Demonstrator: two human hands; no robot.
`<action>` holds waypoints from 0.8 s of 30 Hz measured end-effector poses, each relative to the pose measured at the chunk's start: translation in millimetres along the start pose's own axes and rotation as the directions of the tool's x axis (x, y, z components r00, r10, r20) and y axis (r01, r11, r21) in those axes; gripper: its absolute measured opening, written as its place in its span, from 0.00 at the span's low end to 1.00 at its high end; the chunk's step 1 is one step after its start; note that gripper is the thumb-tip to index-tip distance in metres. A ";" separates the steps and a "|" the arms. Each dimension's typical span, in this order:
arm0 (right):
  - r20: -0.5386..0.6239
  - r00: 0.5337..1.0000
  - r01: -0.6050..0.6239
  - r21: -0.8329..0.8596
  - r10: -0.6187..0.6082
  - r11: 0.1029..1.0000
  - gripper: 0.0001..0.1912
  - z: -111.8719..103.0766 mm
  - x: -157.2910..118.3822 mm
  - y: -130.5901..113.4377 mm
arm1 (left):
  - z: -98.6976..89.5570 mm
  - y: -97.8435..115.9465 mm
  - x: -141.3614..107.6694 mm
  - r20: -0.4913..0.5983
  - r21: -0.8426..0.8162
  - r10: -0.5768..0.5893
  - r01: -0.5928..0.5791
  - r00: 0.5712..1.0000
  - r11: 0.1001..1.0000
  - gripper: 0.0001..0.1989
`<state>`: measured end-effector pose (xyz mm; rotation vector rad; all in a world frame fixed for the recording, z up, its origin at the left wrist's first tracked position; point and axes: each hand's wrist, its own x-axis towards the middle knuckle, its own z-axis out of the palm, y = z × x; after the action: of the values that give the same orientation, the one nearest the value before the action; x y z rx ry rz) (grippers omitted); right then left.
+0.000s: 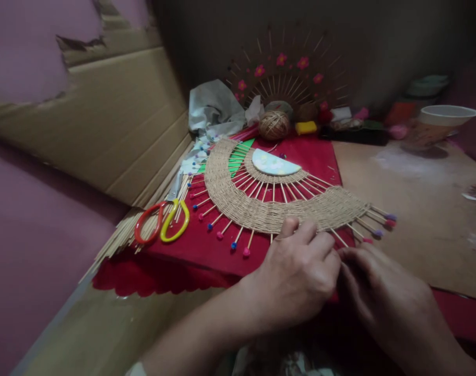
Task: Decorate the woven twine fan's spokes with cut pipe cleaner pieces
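Observation:
A half-round woven fan (246,211) of tan cord on thin sticks lies on red cloth. Blue and pink beads or small balls cap many of its stick ends, and a pale blue half-disc (275,163) sits at its centre. My left hand (304,271) is closed at the fan's near edge, fingers curled over the sticks there. Close beside it, my right hand (390,297) is closed in a pinch near the tip of a stick. What lies between its fingertips is hidden.
Scissors (175,222) with red and yellow handles rest on loose sticks (116,237) at left, beside a cardboard sheet (132,120). A twine ball (274,125) and a yellow block (306,127) lie behind. At right are a brown board (414,209) and a plastic cup (437,125).

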<state>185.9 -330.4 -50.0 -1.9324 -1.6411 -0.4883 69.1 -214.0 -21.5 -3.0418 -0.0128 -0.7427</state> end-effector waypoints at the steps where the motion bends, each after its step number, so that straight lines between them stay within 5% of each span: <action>1: -0.005 1.000 0.026 -0.031 -0.026 0.999 0.14 0.0 0.7 1.0 | -0.3 -0.3 0.2 -0.003 -0.001 0.002 -0.002 1.000 1.000 0.07; 14: -0.030 0.906 0.412 -0.167 -0.422 0.896 0.12 -10.8 17.2 20.2 | 0.3 -8.0 3.8 0.044 -0.087 -0.077 0.081 0.996 0.993 0.10; 24: -0.018 0.885 0.465 0.009 -0.465 0.885 0.13 -9.9 28.4 27.6 | -2.2 -11.0 5.2 0.104 -0.193 -0.135 0.153 0.985 0.969 0.09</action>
<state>219.0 -317.2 -30.1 -1.5074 -2.0984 -0.6704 72.6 -202.9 -17.1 -3.2937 -0.1728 -0.6505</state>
